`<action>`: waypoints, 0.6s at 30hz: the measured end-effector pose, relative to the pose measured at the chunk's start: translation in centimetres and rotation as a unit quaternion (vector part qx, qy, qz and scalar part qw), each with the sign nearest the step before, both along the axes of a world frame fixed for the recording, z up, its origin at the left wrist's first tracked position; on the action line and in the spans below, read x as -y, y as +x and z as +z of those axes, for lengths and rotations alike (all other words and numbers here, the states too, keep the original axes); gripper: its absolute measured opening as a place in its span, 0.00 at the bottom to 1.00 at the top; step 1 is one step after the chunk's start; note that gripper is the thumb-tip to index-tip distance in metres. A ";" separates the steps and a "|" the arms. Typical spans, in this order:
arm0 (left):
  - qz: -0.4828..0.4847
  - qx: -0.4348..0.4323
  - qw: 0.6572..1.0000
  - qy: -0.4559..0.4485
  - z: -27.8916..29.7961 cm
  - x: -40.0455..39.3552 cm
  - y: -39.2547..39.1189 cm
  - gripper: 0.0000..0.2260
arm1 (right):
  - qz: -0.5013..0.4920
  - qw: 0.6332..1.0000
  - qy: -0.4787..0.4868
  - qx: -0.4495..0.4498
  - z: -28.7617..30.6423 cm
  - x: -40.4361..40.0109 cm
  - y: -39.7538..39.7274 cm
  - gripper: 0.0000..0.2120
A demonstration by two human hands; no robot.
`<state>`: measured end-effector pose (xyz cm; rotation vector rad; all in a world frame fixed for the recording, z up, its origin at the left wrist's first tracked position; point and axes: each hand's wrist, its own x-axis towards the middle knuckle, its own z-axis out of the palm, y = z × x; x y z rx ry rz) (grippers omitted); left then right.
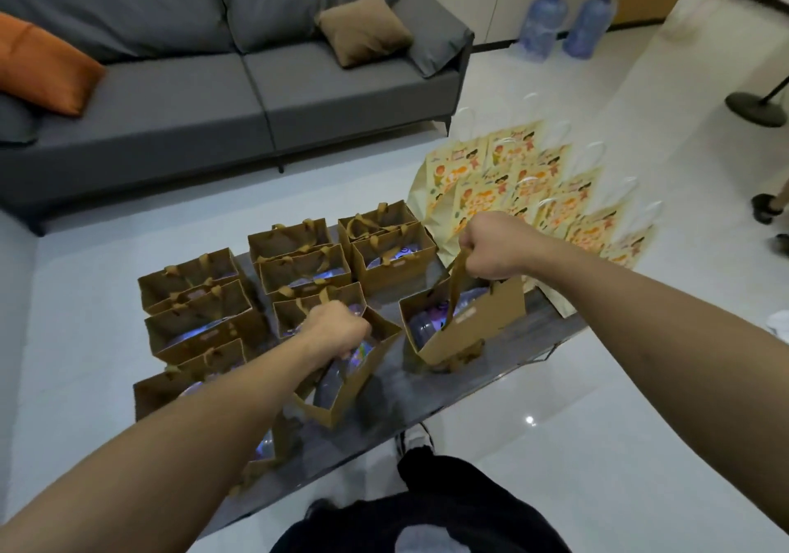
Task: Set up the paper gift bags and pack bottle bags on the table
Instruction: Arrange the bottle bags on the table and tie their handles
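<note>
Several brown paper gift bags (pixel 299 262) stand open in rows on a low dark glass table (pixel 427 398); shiny purple bottle bags show inside most of them. My left hand (pixel 339 326) is closed on the handle of a tilted brown bag (pixel 350 394) near the table's front. My right hand (pixel 491 245) grips the ribbon handle of another brown bag (pixel 478 330), lifted and tilted at the table's right side, with a purple bottle bag inside. Yellow cartoon-printed paper bags (pixel 533 193) lie overlapped flat at the table's far right end.
A grey sofa (pixel 213 95) with orange and tan cushions stands beyond the table. Two large blue water jugs (pixel 563 27) sit by the far wall. A stand base (pixel 755 108) and another person's foot (pixel 768 206) are at the right. The floor is glossy white tile.
</note>
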<state>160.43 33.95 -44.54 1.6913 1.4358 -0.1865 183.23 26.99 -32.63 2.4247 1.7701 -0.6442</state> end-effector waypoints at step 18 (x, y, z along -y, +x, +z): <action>-0.055 -0.105 0.993 -0.020 -9.0 0.9 1.2 0.05 | 0.022 0.988 -0.143 -0.046 -17.9 -11.4 7.3 0.07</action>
